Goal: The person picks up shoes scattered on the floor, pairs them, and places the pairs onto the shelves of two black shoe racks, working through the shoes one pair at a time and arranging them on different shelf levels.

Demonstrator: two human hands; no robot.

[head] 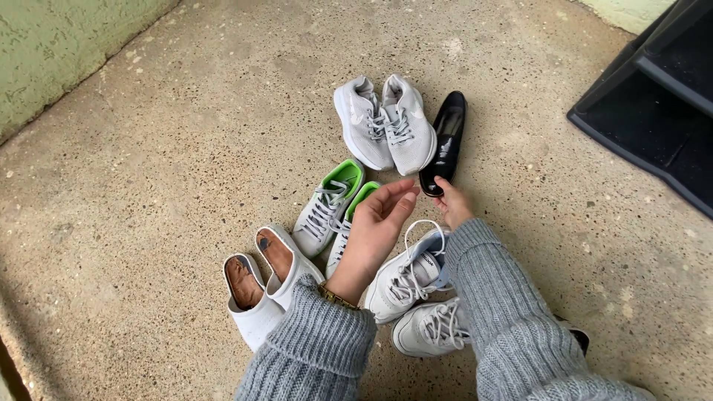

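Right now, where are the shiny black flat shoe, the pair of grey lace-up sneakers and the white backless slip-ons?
Shiny black flat shoe [448, 141]: head view, on its glossy upper.
Pair of grey lace-up sneakers [386, 122]: head view, on the laces.
White backless slip-ons [260, 315]: head view, on one toe cap.

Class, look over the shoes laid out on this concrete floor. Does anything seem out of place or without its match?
Yes. The black glossy shoe beside the grey sneakers lies alone, while the others sit in pairs. The right hand touches its heel end; the left hand hovers open nearby. A dark shape at the right sleeve's edge might be its partner, but that cannot be told.
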